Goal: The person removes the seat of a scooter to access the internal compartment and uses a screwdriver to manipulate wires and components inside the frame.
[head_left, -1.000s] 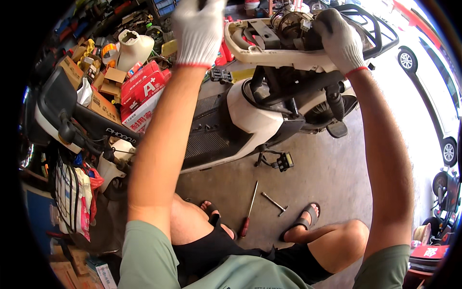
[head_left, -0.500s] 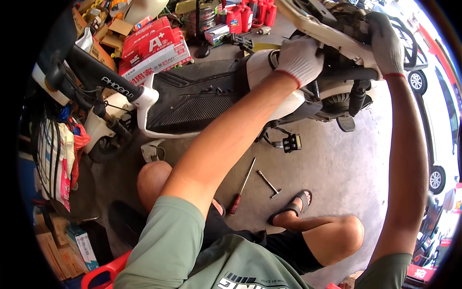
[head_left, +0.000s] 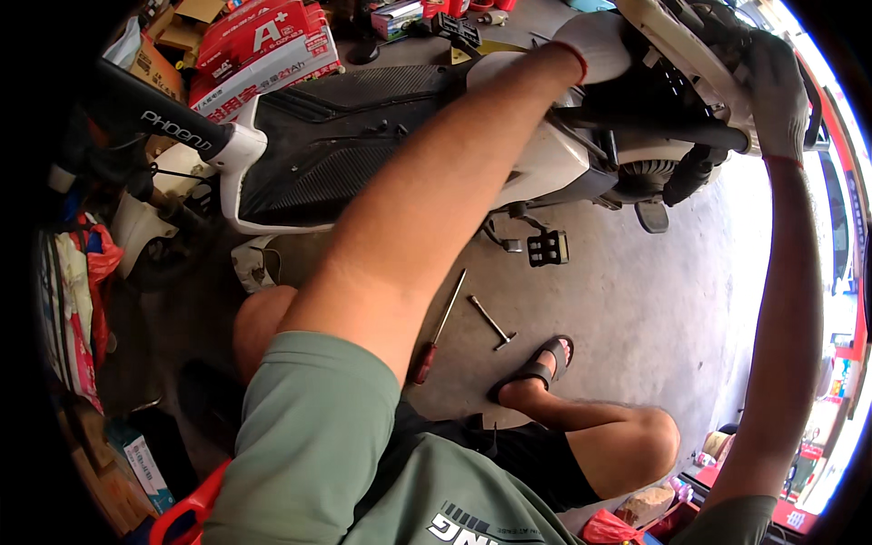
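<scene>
An electric scooter with a black ribbed footboard (head_left: 336, 150) lies across the far side of my view. At its right end is a long white body panel (head_left: 681, 54) over dark frame parts. My left hand (head_left: 601, 45), in a white knitted glove with a red cuff, reaches to the panel's left side, its fingers hidden. My right hand (head_left: 777, 100), gloved the same way, is closed on the panel's right side, with part of the fingers lost among dark parts. On the floor nearer me lie a red-handled screwdriver (head_left: 440, 327) and a T-handle socket wrench (head_left: 491, 322).
A red and white battery carton (head_left: 263, 59) stands beyond the footboard. The scooter's pedal (head_left: 548, 248) juts out over the concrete floor (head_left: 636, 309). At left are plastic bags (head_left: 77, 300) and cardboard boxes (head_left: 104, 472). Small dark pieces (head_left: 391, 130) lie on the footboard.
Both hands and the white panel now sit farther right in view, the left hand also higher. The view itself has shifted, so the scooter and floor tools appear farther left and higher.
</scene>
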The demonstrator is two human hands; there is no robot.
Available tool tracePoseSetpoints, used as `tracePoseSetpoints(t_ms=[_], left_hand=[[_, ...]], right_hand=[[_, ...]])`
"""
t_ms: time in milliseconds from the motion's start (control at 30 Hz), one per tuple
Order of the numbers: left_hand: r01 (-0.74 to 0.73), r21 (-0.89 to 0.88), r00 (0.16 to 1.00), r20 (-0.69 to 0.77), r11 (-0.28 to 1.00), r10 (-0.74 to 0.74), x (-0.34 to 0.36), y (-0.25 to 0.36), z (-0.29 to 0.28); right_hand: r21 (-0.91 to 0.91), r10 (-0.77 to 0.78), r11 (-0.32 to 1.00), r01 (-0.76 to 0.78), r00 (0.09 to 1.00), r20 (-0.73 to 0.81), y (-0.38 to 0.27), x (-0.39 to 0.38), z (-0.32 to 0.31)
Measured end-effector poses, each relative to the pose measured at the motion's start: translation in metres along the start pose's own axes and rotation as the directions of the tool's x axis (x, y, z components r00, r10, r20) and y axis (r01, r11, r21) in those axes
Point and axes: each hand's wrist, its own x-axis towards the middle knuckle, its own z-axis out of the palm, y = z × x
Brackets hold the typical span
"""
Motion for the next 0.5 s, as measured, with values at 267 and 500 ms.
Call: tracePoseSetpoints(t_ms=[267,500], left_hand=[[-0.093,-0.178,0.995,0.005,0.980,0.095,0.005,0.013,-0.006],[0.070,0.026,0.976,-0.211,0.997,-0.063,-0.021,0.021,0.017]], right_hand=[[0.320,0.203,0.930,-0.179,0.978,-0.042,-0.001,-0.001,-0.006],[0.409,0.396,0.833,-0.371,0.918,0.027,-0.027,0.002,-0.011]])
